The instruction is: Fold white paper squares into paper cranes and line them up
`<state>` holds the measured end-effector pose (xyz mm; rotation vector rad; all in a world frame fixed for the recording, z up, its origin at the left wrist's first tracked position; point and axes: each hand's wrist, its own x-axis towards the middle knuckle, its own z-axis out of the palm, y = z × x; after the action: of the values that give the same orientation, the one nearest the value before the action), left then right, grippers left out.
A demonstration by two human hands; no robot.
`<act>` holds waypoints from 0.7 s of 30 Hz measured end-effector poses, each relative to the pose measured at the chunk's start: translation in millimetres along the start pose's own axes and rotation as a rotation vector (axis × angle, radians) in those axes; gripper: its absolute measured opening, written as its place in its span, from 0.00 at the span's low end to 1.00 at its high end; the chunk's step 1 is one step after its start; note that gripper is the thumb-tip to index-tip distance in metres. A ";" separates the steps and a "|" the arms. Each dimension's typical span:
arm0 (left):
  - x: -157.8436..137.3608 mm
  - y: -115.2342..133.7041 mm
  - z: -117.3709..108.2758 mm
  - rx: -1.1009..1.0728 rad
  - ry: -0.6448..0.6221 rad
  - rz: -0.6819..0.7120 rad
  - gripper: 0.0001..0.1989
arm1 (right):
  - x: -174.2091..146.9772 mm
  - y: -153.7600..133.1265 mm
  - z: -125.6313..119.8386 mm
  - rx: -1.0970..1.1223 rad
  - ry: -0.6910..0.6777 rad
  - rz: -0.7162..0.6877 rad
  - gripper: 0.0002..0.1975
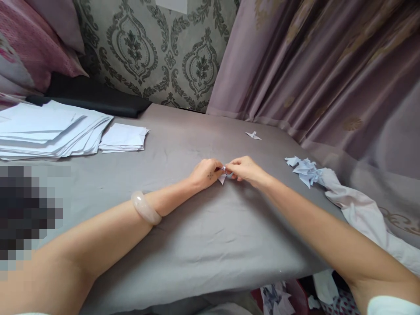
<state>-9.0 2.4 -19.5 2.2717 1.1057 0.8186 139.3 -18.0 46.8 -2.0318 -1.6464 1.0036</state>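
Observation:
A small piece of folded white paper point(222, 179) is pinched between my two hands over the middle of the grey cloth. My left hand point(207, 173), with a pale bangle on its wrist, is closed on the paper's left side. From the right, my right hand point(244, 169) grips the same paper with thumb and forefinger. Fingers cover most of it; one pointed flap hangs below them. Farther back lies a single folded paper figure point(253, 135). To the right of my hands is a heap of similar folded paper pieces point(305, 169).
At the left sit a stack of large white sheets point(49, 131) and a smaller stack of cut paper point(124, 136). Black cloth point(95, 94) lies behind them. A bunched pale cloth point(357, 201) runs along the right edge. Below the front edge stands a red bin point(300, 297) holding papers.

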 end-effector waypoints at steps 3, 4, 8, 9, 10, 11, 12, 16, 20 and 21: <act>0.7 -2.5 2.4 -0.003 0.007 0.004 0.11 | 0.2 -2.3 -1.2 -0.052 -0.003 -0.032 0.05; 0.8 -2.8 2.7 -0.006 0.007 0.002 0.11 | 0.1 -3.1 -1.8 -0.061 -0.006 -0.036 0.05; 0.0 -0.1 1.0 0.005 0.004 -0.019 0.10 | -0.7 -7.0 -3.9 -0.083 -0.022 -0.041 0.05; -0.4 1.2 0.0 0.007 0.003 -0.023 0.09 | -0.7 -8.0 -4.4 -0.088 -0.023 -0.037 0.04; -0.8 2.3 -1.0 0.004 0.001 -0.025 0.09 | -0.4 -8.5 -4.9 -0.093 -0.022 -0.033 0.05; -1.2 3.3 -1.9 -0.004 -0.002 -0.025 0.09 | 0.2 -8.6 -5.4 -0.094 -0.021 -0.027 0.05; -1.6 4.0 -2.6 -0.013 -0.004 -0.024 0.09 | 1.4 -7.8 -5.8 -0.085 -0.025 -0.026 0.05; -1.9 4.1 -3.6 -0.020 -0.009 -0.007 0.10 | 11.1 4.4 -7.4 0.071 -0.110 -0.053 0.05; -1.7 3.9 -3.8 -0.020 -0.017 0.003 0.10 | 20.9 21.1 -7.7 0.243 -0.202 -0.058 0.05; -1.7 4.2 -4.0 -0.027 -0.019 -0.001 0.10 | 22.3 24.1 -7.7 0.263 -0.212 -0.066 0.05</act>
<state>-10.4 -0.7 -14.5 2.2518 1.0807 0.8053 163.6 -2.0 29.5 -1.7399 -1.5727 1.3715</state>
